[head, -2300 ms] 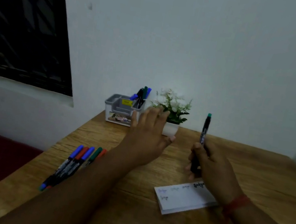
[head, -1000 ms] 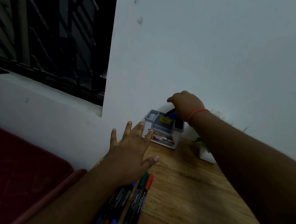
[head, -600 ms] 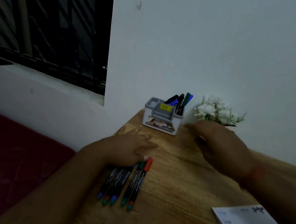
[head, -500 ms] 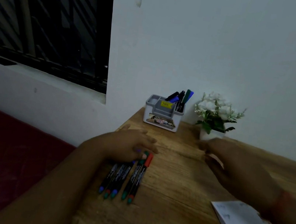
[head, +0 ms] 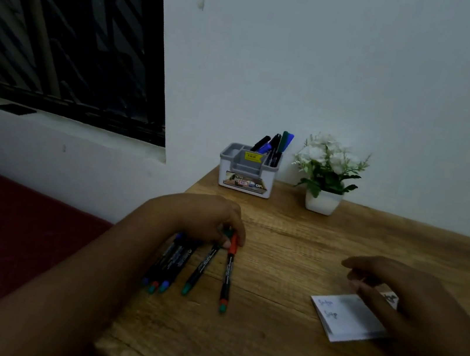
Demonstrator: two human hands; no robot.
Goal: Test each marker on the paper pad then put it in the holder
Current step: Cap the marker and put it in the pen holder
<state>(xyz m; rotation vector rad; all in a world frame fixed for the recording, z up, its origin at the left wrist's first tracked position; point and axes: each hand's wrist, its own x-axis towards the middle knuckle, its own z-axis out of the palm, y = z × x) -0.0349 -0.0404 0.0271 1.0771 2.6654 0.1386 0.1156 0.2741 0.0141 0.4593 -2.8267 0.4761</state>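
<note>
Where a pale wall meets a dark barred window [head: 66, 28], a wooden table [head: 277, 347] fills the lower right of the view. Both forearms reach onto it, well apart. The right hand [head: 394, 292] hovers over the white paper pad [head: 344, 318] with fingers loosely curved and holding nothing; a few scribbled test marks show on the pad's left side. The left hand [head: 208, 220] rests curled over the far ends of the loose markers, its fingertips on the cap of the red-capped marker [head: 228, 275]; whether it already pinches that cap cannot be told.

At the back of the table, a small white pot of white flowers [head: 328, 174] stands just beside the grey and white holder [head: 246, 173]. Four or so markers [head: 275, 147] already stand in the holder's rear compartment.

Five markers [head: 177, 264] lie on the table. Three sit together on the left, one lies apart, and the red-capped one is furthest right. By this count, roughly half the task looks done, with five left to test and store.
</note>
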